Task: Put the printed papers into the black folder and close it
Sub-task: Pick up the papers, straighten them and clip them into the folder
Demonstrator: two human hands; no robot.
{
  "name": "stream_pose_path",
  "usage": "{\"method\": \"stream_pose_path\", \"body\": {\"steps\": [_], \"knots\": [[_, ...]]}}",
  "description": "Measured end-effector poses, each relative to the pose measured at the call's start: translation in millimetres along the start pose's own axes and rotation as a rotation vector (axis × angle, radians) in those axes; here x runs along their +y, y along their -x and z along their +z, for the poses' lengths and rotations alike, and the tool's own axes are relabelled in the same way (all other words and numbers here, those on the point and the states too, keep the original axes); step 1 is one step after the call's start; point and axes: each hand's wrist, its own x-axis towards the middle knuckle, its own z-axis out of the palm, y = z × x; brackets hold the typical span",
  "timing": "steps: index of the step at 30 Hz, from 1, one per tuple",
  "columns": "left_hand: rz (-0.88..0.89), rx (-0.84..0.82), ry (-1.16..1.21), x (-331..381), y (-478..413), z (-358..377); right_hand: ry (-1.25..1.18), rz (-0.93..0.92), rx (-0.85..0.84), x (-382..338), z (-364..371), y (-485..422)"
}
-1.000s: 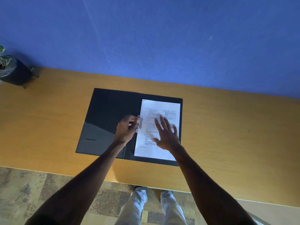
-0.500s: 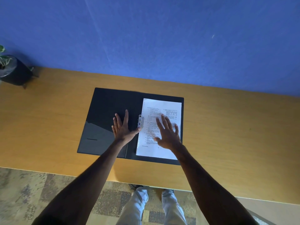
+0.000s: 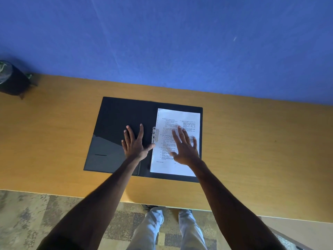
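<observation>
The black folder (image 3: 115, 123) lies open flat on the wooden desk. The printed papers (image 3: 182, 116) rest on its right half, their left edge under a metal clip (image 3: 154, 135) at the spine. My left hand (image 3: 134, 143) is spread flat on the folder's left inner cover, thumb tip near the clip. My right hand (image 3: 185, 147) lies flat with fingers apart on the papers and covers part of the text.
The desk (image 3: 252, 150) runs left to right against a blue wall. A dark plant pot (image 3: 12, 82) stands at the far left back corner. The desk's near edge is just below the folder, with patterned carpet and my legs beyond it.
My left hand left the metal clip, opened, and moved left onto the folder's inner cover. My right hand stayed flat on the papers.
</observation>
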Motion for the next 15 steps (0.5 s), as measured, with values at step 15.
{"method": "stream_pose_path", "body": {"steps": [15], "knots": [[-0.013, 0.130, 0.093, -53, 6, -32, 0.022, 0.007, 0.015, -5, -7, 4]]}}
